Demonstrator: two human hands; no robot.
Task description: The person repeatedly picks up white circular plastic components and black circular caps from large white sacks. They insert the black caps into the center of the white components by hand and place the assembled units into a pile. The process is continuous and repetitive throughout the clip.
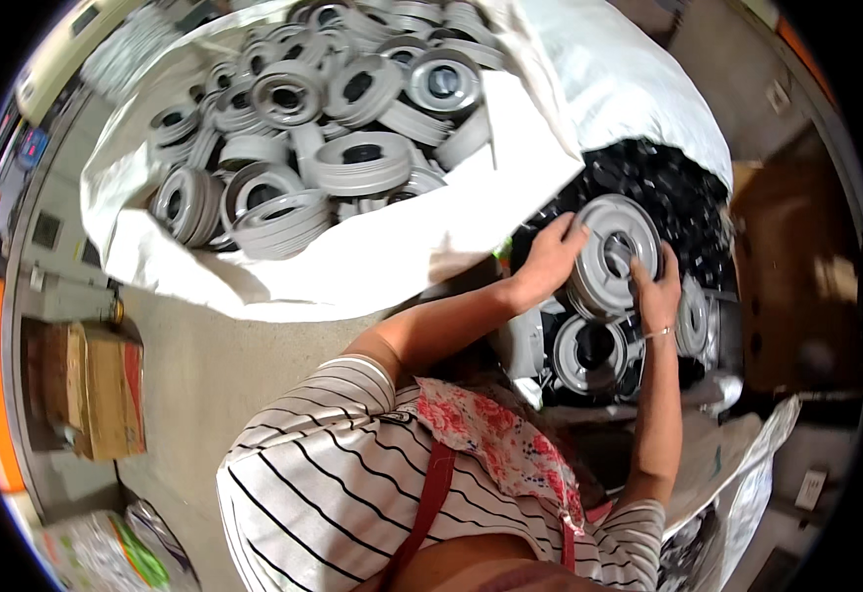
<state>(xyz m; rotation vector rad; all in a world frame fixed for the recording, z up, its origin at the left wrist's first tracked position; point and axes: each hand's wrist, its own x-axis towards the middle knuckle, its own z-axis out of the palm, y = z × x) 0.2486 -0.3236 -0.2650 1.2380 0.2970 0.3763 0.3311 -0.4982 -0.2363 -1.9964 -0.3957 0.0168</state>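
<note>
Between my two hands is a round grey plastic ring part (599,278) with a raised rim and a hole in its centre. My left hand (554,255) grips its left edge, fingers curled behind it. At its right side my right hand (657,288) holds the rim, with the thumb near the central hole. Just below it lies another grey ring (571,367), dark inside its hole. A third grey ring (692,318) rests to the right of my right wrist. Beyond my hands spreads a heap of small black plastic pieces (638,178).
A big white sack (352,288) full of grey rings (362,163) stands at the far left. Behind the black pieces bulges another white sack (629,74). Cardboard boxes (106,390) sit on the left, and a brown carton (791,266) on the right. A white bag (747,474) is at lower right.
</note>
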